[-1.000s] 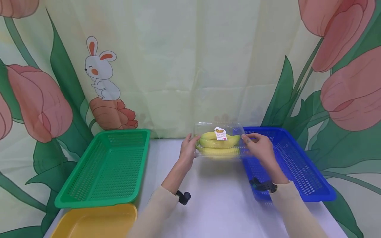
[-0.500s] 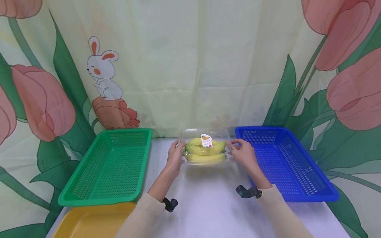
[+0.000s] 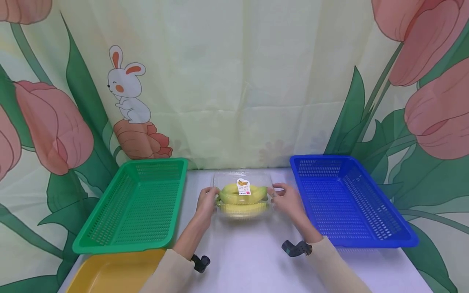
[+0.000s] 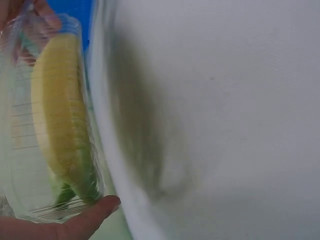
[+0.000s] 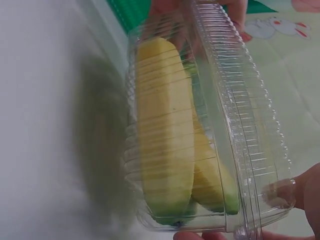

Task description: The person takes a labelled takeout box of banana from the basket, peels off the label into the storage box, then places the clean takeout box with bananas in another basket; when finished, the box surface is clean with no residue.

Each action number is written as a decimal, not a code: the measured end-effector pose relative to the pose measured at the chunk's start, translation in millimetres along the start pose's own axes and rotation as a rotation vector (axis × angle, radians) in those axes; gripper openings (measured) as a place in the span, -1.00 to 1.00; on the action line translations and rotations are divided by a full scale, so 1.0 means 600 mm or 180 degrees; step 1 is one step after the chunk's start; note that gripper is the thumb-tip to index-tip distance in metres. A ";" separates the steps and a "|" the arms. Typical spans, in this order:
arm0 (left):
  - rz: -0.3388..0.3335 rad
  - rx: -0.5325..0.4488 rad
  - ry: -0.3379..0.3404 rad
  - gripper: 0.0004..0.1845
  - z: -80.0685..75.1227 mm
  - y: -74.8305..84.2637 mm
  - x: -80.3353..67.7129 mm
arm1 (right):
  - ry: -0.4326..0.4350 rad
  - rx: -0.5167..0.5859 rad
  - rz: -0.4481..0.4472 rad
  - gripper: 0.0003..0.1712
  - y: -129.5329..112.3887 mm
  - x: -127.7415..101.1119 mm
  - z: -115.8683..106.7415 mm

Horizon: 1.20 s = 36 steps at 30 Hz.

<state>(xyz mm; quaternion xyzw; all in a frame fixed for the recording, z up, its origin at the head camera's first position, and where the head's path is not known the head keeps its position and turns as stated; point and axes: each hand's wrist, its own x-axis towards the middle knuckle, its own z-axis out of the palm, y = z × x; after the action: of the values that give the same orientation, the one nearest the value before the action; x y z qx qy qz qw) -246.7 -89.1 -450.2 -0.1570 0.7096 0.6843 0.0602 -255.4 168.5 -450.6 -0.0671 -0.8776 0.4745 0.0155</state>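
The head camera looks forward and down from above the bench's [image 3: 253, 252] near side, far enough back to take in the left hand [image 3: 207, 202], the right hand [image 3: 287, 199], the box [image 3: 243, 210], both baskets and the curtain [image 3: 205, 81]. The left wrist camera [image 3: 201, 263] looks rightward from close by; its view is turned, with the box at the left edge and the blue basket [image 3: 340, 199] behind. The right wrist camera [image 3: 293, 248], also close, faces left, the box mid-view, the green basket [image 3: 143, 203] and curtain beyond. All three share the box and bench.
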 end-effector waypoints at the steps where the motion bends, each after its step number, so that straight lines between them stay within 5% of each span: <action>1: -0.0027 0.0063 0.0036 -0.24 -0.001 -0.002 -0.001 | 0.0001 -0.0045 0.0002 -0.44 0.003 -0.002 0.003; 21: -0.0174 0.0538 0.0239 -0.25 0.006 -0.069 -0.038 | 0.0080 -0.0122 -0.0093 -0.49 0.049 -0.053 0.028; 36: -0.0063 0.0786 0.0205 -0.18 0.006 -0.070 -0.051 | -0.0022 -0.0195 -0.0099 -0.51 0.058 -0.078 0.020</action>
<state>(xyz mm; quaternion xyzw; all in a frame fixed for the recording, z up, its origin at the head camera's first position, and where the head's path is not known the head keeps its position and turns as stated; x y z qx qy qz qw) -205.2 -82.0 -481.3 -0.1773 0.7884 0.5857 0.0631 -206.5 171.0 -484.4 -0.0523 -0.8927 0.4473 0.0178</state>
